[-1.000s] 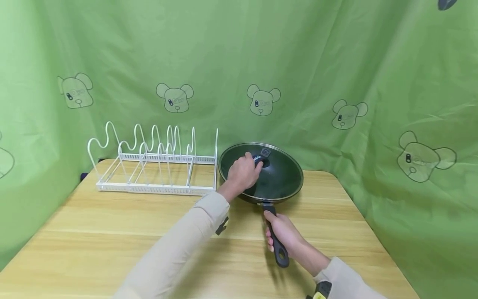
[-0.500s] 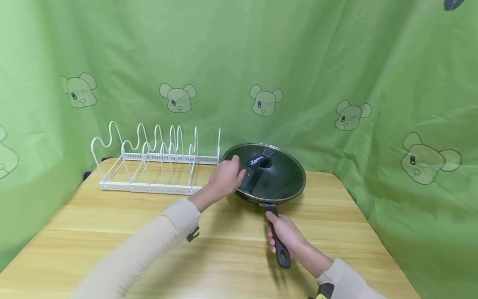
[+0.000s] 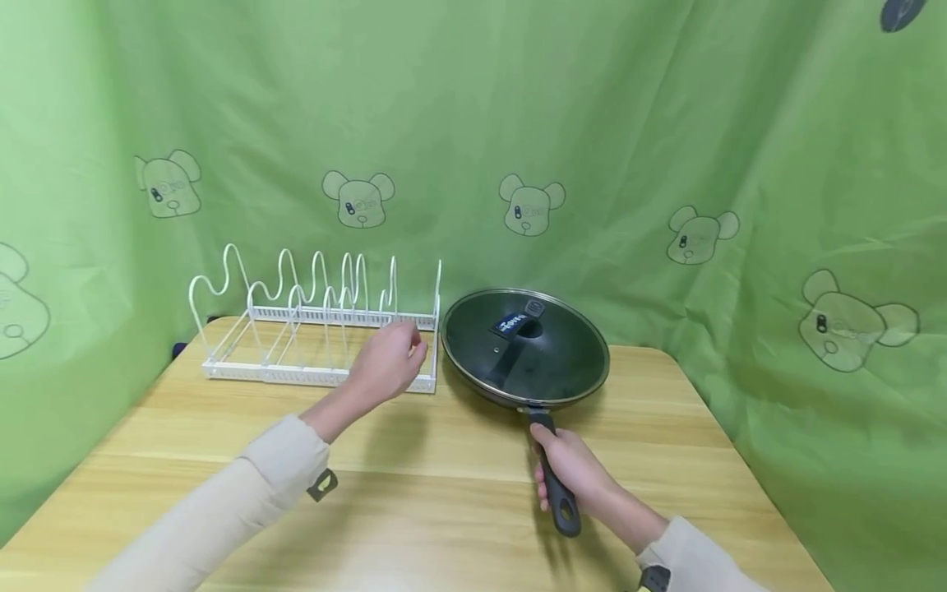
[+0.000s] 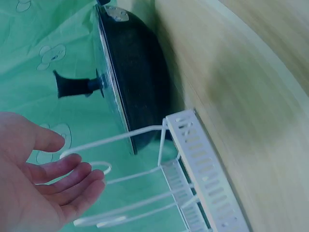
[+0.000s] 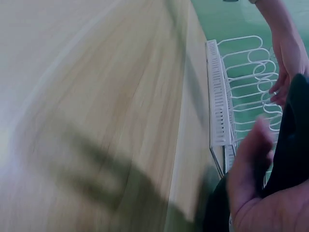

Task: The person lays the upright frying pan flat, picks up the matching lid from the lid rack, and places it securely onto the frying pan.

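A dark wok (image 4: 145,72) with a long black handle (image 3: 565,511) sits at the back of the table. Its glass lid (image 3: 565,362) lies on top, with a metal rim and a black upright knob (image 3: 518,319). My right hand (image 3: 579,473) grips the handle, thumb along its upper side. Away from the lid, my left hand (image 3: 386,362) hovers in front of the white wire rack (image 3: 303,376), overlapping its right end in the head view. The left wrist view shows that hand's fingers (image 4: 72,191) loosely bent around nothing.
The rack, with several tall wire loops, stands just left of the wok, close beside it. Under everything is a wooden table (image 3: 414,510). Green curtains (image 3: 614,123) printed with bear heads hang behind and at both sides.
My left hand has let go of the lid's knob and moved left and toward me, to the front of the rack. The right hand keeps its grip on the handle.
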Demonstrator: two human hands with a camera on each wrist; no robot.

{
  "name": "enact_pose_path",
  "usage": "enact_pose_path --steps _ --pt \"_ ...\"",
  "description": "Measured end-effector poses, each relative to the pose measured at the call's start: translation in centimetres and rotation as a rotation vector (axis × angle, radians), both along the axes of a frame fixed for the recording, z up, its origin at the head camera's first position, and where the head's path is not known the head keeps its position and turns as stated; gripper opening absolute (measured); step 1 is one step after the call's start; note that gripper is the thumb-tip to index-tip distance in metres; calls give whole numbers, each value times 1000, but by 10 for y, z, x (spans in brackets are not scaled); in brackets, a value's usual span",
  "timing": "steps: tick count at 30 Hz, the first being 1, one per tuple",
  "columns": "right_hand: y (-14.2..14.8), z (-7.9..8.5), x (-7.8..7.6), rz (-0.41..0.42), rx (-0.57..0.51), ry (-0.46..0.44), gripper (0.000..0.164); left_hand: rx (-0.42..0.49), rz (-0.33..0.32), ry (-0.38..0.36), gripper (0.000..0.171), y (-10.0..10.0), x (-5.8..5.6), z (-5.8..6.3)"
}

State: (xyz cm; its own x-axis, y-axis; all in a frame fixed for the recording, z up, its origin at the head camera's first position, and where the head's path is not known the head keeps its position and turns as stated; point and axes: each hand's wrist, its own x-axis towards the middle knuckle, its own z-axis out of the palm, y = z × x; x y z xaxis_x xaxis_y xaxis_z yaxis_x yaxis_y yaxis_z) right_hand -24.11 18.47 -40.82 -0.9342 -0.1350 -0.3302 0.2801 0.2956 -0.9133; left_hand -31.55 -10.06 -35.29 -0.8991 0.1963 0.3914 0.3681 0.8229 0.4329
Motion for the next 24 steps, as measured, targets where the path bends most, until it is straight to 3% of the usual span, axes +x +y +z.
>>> enact_pose_path --steps 4,9,13,16,19,24 --pt "5 1 -1 11 165 80 45 17 1 -16 16 -13 4 -5" --pt "9 7 -6 58 507 217 45 14 7 2 17 -27 7 -11" --pt "8 17 -11 142 783 307 45 16 12 16 21 -33 11 -12" --pt "5 27 -15 196 979 436 44 22 16 27 25 -35 13 -11" --pt "0 34 -17 215 1091 531 43 24 14 27 29 -35 16 -12" --pt "-2 40 -21 217 1137 689 28 17 4 33 32 -36 18 -14"
